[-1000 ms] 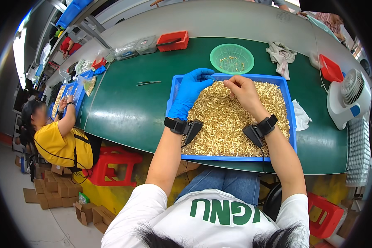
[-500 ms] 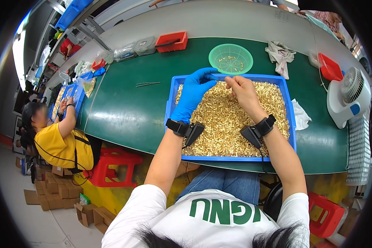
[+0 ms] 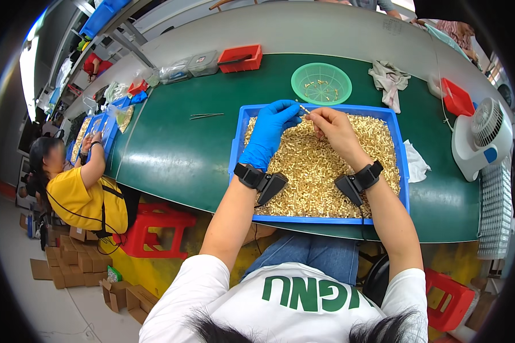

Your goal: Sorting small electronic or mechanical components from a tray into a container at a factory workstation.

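A blue glove covers my left hand (image 3: pixel 272 128), whose thumb and fingers are pinched together over the far edge of a blue tray (image 3: pixel 404 171). My bare right hand (image 3: pixel 335 130) meets it there, also in a pinch. Between the fingertips shows a small brass-coloured pin-like piece (image 3: pixel 305 109), with both hands on it. Loose brass-coloured metal pieces (image 3: pixel 320 183) fill the tray beneath my hands. Just beyond them stands a round green plastic basket (image 3: pixel 296 86) with several similar pieces inside.
Tweezers (image 3: pixel 207 116) lie on the green table (image 3: pixel 171 143) to the left. A red bin (image 3: pixel 240 59) stands at the back, a grey cloth (image 3: pixel 390 83) beyond the tray, a white fan (image 3: pixel 483 137) at right. At far left a person in yellow (image 3: pixel 88 200) works at another tray.
My left fingers have closed in from a wider spread. The brass piece now shows clearly between both hands' fingertips. My right hand has shifted only slightly.
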Motion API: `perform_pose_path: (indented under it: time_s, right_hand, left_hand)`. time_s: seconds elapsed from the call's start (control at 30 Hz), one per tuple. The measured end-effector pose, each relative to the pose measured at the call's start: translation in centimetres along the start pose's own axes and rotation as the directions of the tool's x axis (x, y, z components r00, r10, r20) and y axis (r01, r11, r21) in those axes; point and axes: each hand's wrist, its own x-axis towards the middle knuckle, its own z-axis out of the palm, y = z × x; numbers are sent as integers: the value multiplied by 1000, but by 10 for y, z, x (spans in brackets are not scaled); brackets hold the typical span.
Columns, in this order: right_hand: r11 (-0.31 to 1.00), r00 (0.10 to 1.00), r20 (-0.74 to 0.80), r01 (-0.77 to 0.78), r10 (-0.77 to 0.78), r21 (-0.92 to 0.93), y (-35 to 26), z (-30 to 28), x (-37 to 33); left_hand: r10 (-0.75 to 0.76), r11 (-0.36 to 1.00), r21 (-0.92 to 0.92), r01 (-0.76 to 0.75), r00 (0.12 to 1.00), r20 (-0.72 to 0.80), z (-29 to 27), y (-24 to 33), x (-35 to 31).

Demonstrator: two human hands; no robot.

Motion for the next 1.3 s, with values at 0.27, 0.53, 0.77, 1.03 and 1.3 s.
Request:
perform_pose_path:
  time_s: [0.27, 0.53, 0.77, 1.03, 1.3]
  right_hand:
    - [974, 999, -25, 28, -34, -225, 0, 1, -3]
    - [926, 998, -9, 57, -66, -374, -5, -1, -4]
    - [782, 964, -176, 46, -197, -622, -26, -38, 3]
    - [742, 911, -232, 108, -341, -662, -23, -40, 2]
    - [735, 892, -257, 114, -372, -669, -26, -39, 3]
  left_hand:
    - [-63, 998, 5, 63, 998, 13, -4, 4, -3]
    - [-85, 964, 260, 52, 989, 120, -4, 6, -3]
    - [-19, 962, 266, 52, 992, -126, -9, 11, 14]
    - [294, 747, 606, -274, 953, 70, 30, 0, 72]
    - [-220, 264, 917, -299, 907, 359, 5, -2, 14]
